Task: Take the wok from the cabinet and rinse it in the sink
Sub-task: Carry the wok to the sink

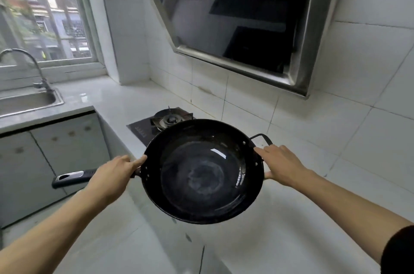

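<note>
A black wok [202,171] with a long handle and a small loop handle hangs in the air above the white counter. My left hand [116,172] grips the long handle close to the rim, its index finger lying on the rim. My right hand [281,167] grips the loop handle at the wok's right side. The wok is empty and held about level. The steel sink [29,100] with its curved faucet [26,65] lies far to the left under the window.
A gas burner [171,119] sits on the counter just behind the wok. A range hood [235,16] hangs above on the tiled wall. Grey cabinet doors [56,152] stand below the sink counter at left.
</note>
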{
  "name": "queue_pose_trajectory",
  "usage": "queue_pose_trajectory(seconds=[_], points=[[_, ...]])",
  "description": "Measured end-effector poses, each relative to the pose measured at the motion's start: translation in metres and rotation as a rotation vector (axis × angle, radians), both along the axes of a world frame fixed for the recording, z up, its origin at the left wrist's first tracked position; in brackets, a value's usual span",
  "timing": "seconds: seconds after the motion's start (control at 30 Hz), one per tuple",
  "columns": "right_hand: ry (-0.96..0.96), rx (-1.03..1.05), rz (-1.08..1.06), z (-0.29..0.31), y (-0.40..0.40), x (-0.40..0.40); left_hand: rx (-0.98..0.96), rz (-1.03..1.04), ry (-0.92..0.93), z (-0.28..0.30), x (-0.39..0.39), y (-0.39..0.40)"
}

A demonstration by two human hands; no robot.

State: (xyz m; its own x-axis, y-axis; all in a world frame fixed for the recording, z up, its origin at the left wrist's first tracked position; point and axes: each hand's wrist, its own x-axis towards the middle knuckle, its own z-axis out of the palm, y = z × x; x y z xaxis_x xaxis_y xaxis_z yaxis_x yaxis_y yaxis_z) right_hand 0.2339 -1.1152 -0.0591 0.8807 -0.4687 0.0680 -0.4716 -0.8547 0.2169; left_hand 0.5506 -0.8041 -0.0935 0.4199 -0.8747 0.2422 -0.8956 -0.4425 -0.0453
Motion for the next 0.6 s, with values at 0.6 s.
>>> queue_pose_trajectory(seconds=[0.6], points=[[0.029, 0.018, 0.295, -0.011, 0.007, 0.330, 0.102, 0.390, -0.001, 0.006, 0.211, 0.091]])
